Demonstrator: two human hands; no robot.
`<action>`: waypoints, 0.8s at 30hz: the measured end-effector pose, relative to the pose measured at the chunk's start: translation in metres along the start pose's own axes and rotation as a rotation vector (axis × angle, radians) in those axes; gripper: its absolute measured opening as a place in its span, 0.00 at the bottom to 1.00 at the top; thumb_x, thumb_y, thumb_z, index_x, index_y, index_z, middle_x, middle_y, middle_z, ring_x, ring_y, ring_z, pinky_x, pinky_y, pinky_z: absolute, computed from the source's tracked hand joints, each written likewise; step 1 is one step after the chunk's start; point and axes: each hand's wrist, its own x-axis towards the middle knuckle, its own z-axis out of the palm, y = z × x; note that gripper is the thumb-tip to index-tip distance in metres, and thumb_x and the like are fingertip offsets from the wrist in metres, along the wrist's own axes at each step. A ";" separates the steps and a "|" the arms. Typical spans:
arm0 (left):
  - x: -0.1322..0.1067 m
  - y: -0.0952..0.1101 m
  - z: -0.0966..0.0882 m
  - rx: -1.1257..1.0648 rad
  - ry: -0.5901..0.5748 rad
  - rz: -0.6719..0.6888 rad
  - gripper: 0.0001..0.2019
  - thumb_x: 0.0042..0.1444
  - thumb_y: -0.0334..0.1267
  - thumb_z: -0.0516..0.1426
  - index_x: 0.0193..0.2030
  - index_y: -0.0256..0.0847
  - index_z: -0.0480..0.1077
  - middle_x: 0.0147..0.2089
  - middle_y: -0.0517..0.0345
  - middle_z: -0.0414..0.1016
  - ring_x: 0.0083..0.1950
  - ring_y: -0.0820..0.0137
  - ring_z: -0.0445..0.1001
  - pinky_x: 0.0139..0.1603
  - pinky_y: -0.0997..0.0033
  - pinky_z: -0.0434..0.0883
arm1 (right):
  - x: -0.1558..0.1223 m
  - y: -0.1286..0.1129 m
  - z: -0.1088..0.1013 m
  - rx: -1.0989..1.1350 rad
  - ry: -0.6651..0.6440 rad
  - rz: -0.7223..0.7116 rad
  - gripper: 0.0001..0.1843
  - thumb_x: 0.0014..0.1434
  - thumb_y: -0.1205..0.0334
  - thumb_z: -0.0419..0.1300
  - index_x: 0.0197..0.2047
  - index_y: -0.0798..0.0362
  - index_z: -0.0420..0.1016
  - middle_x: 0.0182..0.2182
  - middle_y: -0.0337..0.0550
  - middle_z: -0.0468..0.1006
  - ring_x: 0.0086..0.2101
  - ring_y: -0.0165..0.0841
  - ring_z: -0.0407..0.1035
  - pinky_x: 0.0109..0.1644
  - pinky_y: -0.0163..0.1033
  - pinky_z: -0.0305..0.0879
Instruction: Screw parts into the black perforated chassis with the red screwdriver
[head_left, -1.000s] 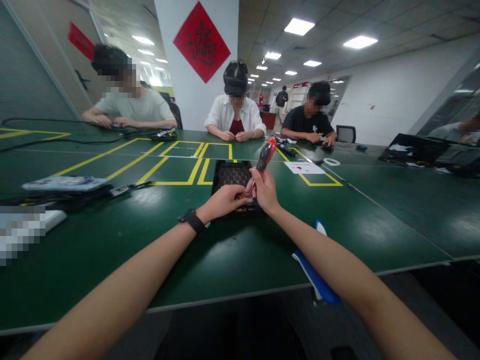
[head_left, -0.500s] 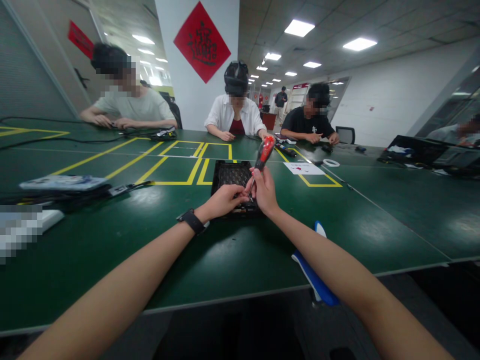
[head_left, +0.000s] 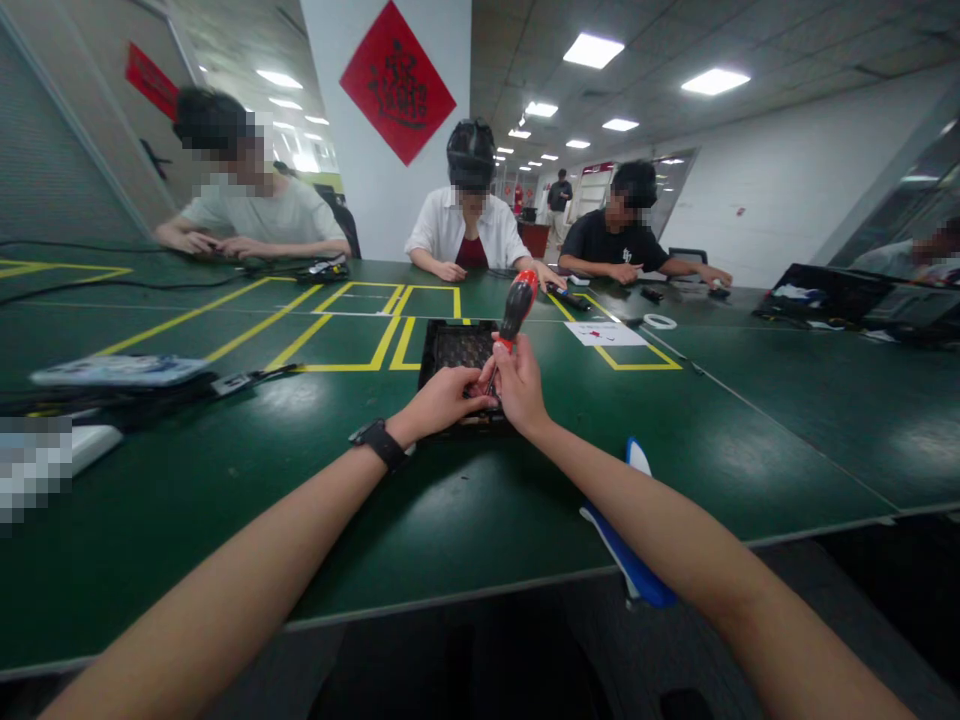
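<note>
A red and black screwdriver (head_left: pixel 517 305) stands nearly upright, tilted to the right, with my right hand (head_left: pixel 523 387) closed around its lower part. Its shaft runs down between my fingers to the near edge of a shallow black tray-like case (head_left: pixel 429 355) with a patterned inside. My left hand (head_left: pixel 442 402), a dark watch on its wrist, has its thumb and fingers pinched beside the screwdriver tip. Whatever lies between those fingertips is too small to make out. Both hands cover the near right part of the case.
The green table (head_left: pixel 360 540) carries yellow tape outlines. A blue and white object (head_left: pixel 634 560) lies under my right forearm at the table's edge. On the left are a flat box (head_left: pixel 124 372) and black cables (head_left: pixel 259 380). Several people sit across; a printed sheet (head_left: pixel 606 334) lies right.
The screwdriver and my right hand have shifted slightly left, the handle tilting a little more. A co-worker at the right has stretched an arm out along the table.
</note>
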 end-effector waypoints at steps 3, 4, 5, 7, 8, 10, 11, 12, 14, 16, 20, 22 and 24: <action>0.000 -0.001 0.000 -0.072 -0.003 -0.023 0.15 0.50 0.47 0.59 0.32 0.34 0.70 0.27 0.62 0.70 0.28 0.74 0.65 0.31 0.75 0.60 | 0.000 -0.001 0.001 0.015 -0.004 0.000 0.18 0.61 0.48 0.49 0.47 0.52 0.61 0.18 0.29 0.68 0.15 0.21 0.57 0.20 0.27 0.55; -0.001 -0.001 0.000 -0.102 -0.005 -0.028 0.15 0.50 0.47 0.59 0.32 0.34 0.70 0.27 0.62 0.70 0.28 0.74 0.66 0.31 0.76 0.61 | 0.000 -0.002 0.001 0.018 -0.004 -0.001 0.18 0.61 0.48 0.49 0.47 0.52 0.61 0.18 0.29 0.68 0.15 0.21 0.57 0.19 0.27 0.55; -0.001 -0.001 0.000 -0.131 -0.008 -0.029 0.15 0.50 0.47 0.59 0.32 0.34 0.71 0.27 0.62 0.71 0.29 0.73 0.66 0.32 0.76 0.61 | 0.000 -0.003 0.001 0.022 -0.004 -0.001 0.18 0.61 0.48 0.49 0.47 0.52 0.62 0.18 0.29 0.67 0.14 0.21 0.57 0.19 0.27 0.54; -0.001 0.001 -0.002 -0.181 -0.018 -0.025 0.14 0.51 0.46 0.59 0.32 0.34 0.71 0.28 0.61 0.72 0.30 0.73 0.67 0.33 0.75 0.62 | 0.000 -0.004 0.001 0.028 -0.009 -0.001 0.18 0.62 0.48 0.48 0.47 0.52 0.62 0.18 0.30 0.67 0.14 0.21 0.56 0.18 0.26 0.53; -0.002 0.002 -0.002 -0.199 -0.023 -0.021 0.14 0.51 0.45 0.58 0.32 0.34 0.72 0.29 0.61 0.73 0.31 0.72 0.68 0.34 0.75 0.63 | 0.000 -0.004 0.000 0.030 -0.015 0.000 0.18 0.62 0.48 0.48 0.47 0.52 0.63 0.18 0.30 0.67 0.14 0.21 0.56 0.17 0.27 0.53; -0.002 0.004 -0.004 -0.216 -0.038 -0.009 0.13 0.52 0.44 0.58 0.33 0.34 0.72 0.30 0.60 0.74 0.32 0.72 0.69 0.36 0.75 0.63 | 0.000 -0.004 0.000 0.028 -0.026 -0.001 0.18 0.62 0.48 0.48 0.47 0.52 0.63 0.18 0.30 0.68 0.14 0.21 0.56 0.18 0.27 0.54; -0.002 0.004 -0.004 -0.218 -0.043 -0.003 0.12 0.53 0.43 0.57 0.33 0.34 0.72 0.30 0.60 0.74 0.32 0.72 0.69 0.37 0.75 0.63 | 0.001 -0.004 -0.001 0.024 -0.029 -0.003 0.18 0.62 0.48 0.48 0.47 0.52 0.64 0.18 0.31 0.68 0.14 0.21 0.56 0.18 0.27 0.54; -0.001 0.004 -0.005 -0.217 -0.045 0.002 0.12 0.53 0.43 0.57 0.33 0.34 0.72 0.30 0.60 0.74 0.32 0.72 0.69 0.37 0.74 0.63 | 0.001 -0.004 -0.001 0.019 -0.030 -0.007 0.18 0.62 0.48 0.48 0.48 0.52 0.64 0.18 0.31 0.68 0.15 0.21 0.57 0.18 0.27 0.55; -0.001 0.005 -0.004 -0.215 -0.038 0.001 0.13 0.54 0.44 0.56 0.34 0.34 0.72 0.31 0.59 0.74 0.32 0.72 0.69 0.37 0.74 0.63 | 0.001 -0.003 -0.001 0.013 -0.023 -0.014 0.18 0.62 0.49 0.48 0.48 0.52 0.63 0.18 0.31 0.68 0.15 0.21 0.57 0.19 0.27 0.55; -0.001 0.004 -0.003 -0.222 -0.027 -0.015 0.14 0.53 0.45 0.57 0.35 0.34 0.72 0.31 0.59 0.74 0.32 0.72 0.69 0.36 0.74 0.64 | 0.000 -0.003 -0.001 0.013 -0.011 -0.022 0.18 0.62 0.48 0.48 0.47 0.53 0.63 0.18 0.31 0.68 0.15 0.21 0.57 0.19 0.27 0.54; -0.001 0.001 -0.001 -0.202 -0.016 -0.056 0.16 0.49 0.48 0.60 0.33 0.33 0.70 0.29 0.60 0.71 0.29 0.73 0.66 0.32 0.75 0.63 | 0.000 -0.003 0.000 0.004 0.013 -0.031 0.18 0.62 0.47 0.47 0.46 0.52 0.63 0.18 0.31 0.68 0.15 0.21 0.56 0.19 0.28 0.54; -0.001 0.001 0.000 -0.190 -0.011 -0.061 0.16 0.48 0.49 0.61 0.30 0.34 0.70 0.26 0.62 0.70 0.28 0.74 0.65 0.31 0.75 0.62 | 0.000 -0.003 0.000 0.000 0.018 -0.032 0.18 0.62 0.47 0.48 0.46 0.52 0.62 0.18 0.31 0.67 0.15 0.21 0.57 0.20 0.28 0.54; -0.001 0.001 0.000 -0.216 -0.018 -0.056 0.15 0.48 0.48 0.61 0.29 0.34 0.69 0.25 0.62 0.69 0.28 0.74 0.66 0.30 0.76 0.62 | 0.000 -0.003 0.000 0.002 0.018 -0.029 0.18 0.61 0.47 0.48 0.46 0.52 0.62 0.18 0.31 0.67 0.15 0.22 0.56 0.20 0.28 0.54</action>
